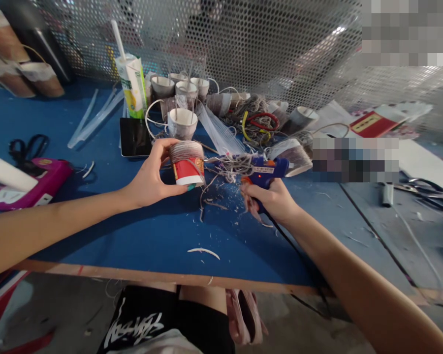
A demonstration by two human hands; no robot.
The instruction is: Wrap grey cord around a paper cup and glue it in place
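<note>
Right forearm (365, 265) is closest to the lens, coming in over the near edge of the tabletop (147, 236). So, the hands are apart and both busy. Left hand (149, 177) has the red cup (188, 168) pinched, fingers over the top, thumb under the bottom, with grey cord (186, 151) wound round the upper part. Right hand (276, 199) is wrapped round the handle of a blue glue gun (275, 168).

What matters is how those two line up, imo. Cup's out in the middle of the tabletop, well in from the near edge, standing roughly upright with a bit of lean. Glue gun lies crossways, long axis more or less parallel to that near edge, nose aimed left at the cup's right side. Tip looks super close, but stringy wisps (236, 169) hide it, so can't tell if it's touching. Left hand's obviously nearer the cup; the right only reaches it through the gun.
</note>
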